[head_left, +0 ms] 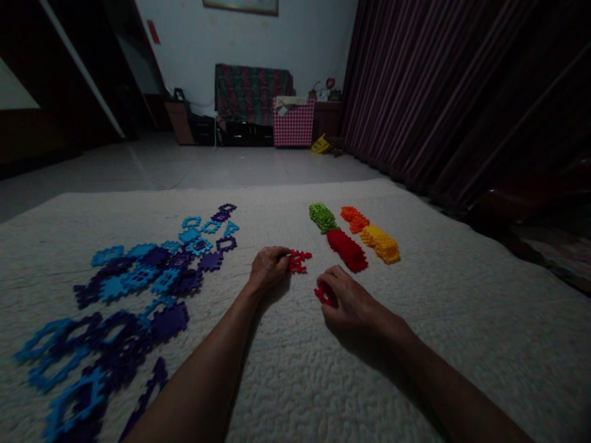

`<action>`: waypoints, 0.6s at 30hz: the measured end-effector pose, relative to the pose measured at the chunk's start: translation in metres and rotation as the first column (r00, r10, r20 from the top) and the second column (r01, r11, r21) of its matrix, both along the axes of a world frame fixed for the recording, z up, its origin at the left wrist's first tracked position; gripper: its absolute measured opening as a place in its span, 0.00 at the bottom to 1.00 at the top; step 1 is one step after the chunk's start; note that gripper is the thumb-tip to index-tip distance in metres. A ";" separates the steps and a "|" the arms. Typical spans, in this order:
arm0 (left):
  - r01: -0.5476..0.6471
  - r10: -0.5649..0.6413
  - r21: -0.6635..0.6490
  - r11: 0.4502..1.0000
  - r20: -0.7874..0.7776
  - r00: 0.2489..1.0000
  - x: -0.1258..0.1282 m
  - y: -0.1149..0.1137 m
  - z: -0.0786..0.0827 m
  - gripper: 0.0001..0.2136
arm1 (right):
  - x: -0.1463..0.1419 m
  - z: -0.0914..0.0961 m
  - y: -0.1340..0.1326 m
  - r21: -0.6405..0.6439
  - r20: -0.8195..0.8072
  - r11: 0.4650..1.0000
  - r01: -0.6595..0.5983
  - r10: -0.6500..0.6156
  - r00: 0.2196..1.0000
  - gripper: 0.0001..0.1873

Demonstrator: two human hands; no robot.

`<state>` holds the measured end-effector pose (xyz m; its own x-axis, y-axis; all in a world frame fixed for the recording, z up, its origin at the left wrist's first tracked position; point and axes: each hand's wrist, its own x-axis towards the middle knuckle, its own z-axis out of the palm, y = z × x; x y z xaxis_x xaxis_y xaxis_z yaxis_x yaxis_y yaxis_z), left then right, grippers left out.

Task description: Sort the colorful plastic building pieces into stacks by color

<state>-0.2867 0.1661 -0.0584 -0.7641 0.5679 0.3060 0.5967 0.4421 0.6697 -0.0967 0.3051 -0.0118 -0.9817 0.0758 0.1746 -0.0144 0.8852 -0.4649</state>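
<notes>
My left hand [268, 266] rests on a cream quilted mat [295, 344], its fingers curled onto loose red plastic tiles [298, 261] lying just to its right. A little nearer and to the right, my right hand [347, 299] is closed round another red tile [322, 295], which shows at its fingertips. Beyond the hands lie stacked rows of tiles: a red stack [347, 250], a green stack [322, 217], an orange stack [354, 219] and a yellow stack [380, 243].
Several blue and purple tiles [138, 283] lie spread over the mat's left half. A dark striped curtain [443, 98] hangs on the right. At the far wall stand a covered sofa [253, 92] and a red checked box [294, 122] on a tiled floor.
</notes>
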 end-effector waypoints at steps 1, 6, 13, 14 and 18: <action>-0.001 0.001 -0.001 1.000 -0.004 1.000 0.000 0.000 0.000 0.15 | -0.001 -0.003 -0.001 0.003 -0.018 1.000 0.027 -0.027 0.999 0.15; 0.005 -0.006 0.007 1.000 0.011 1.000 0.001 -0.001 0.002 0.14 | -0.009 -0.017 0.001 -0.039 -0.166 0.993 0.107 -0.112 0.980 0.17; 0.002 -0.001 -0.021 1.000 0.009 1.000 -0.001 -0.001 0.002 0.15 | -0.014 -0.006 0.049 -0.092 -0.365 0.931 0.353 -0.362 0.858 0.15; -0.001 0.001 -0.025 1.000 0.008 1.000 -0.001 -0.001 0.002 0.15 | -0.013 -0.005 0.058 -0.102 -0.362 0.904 0.415 -0.422 0.831 0.15; -0.012 0.012 -0.033 0.999 0.010 1.000 0.000 -0.001 0.003 0.14 | -0.012 -0.009 0.079 -0.116 -0.258 0.819 0.561 -0.571 0.780 0.17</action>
<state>-0.2864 0.1648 -0.0557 -0.7740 0.5685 0.2790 0.5843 0.4712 0.6608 -0.1084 0.3844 -0.0206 -0.6745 0.6128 0.4117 0.3568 0.7588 -0.5449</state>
